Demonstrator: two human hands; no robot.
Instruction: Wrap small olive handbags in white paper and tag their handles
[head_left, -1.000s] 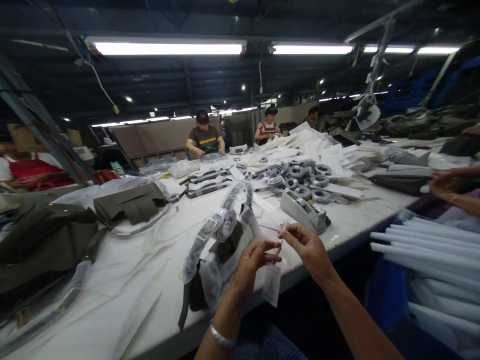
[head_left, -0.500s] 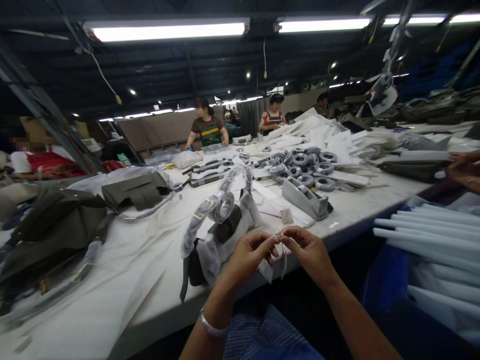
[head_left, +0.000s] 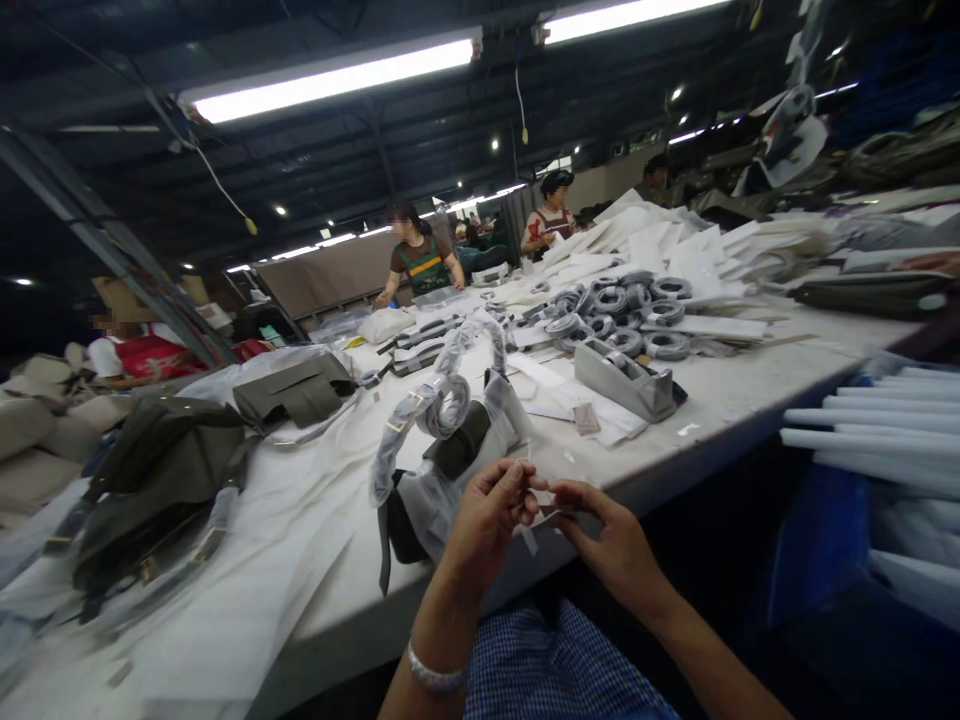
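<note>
Close together above the table's front edge, my left hand and my right hand both have their fingers pinched. Between the right fingertips is a small pale tag; what the left fingers pinch is too small to make out. Just left of my hands stands a dark olive bag, partly covered in white wrapping. Its strap is wrapped in clear film with gold buckles, and a wrapped coil rests against it. A grey tape dispenser sits beyond my right hand.
Grey coiled straps and white sheets lie piled at the back. More olive bags rest at left. White rolls fill a blue bin at right. A person in a green apron stands across the table.
The view has tilted and shifted. My left hand has turned upward and its fingertips have parted slightly from the right ones. My right hand has dropped a little.
</note>
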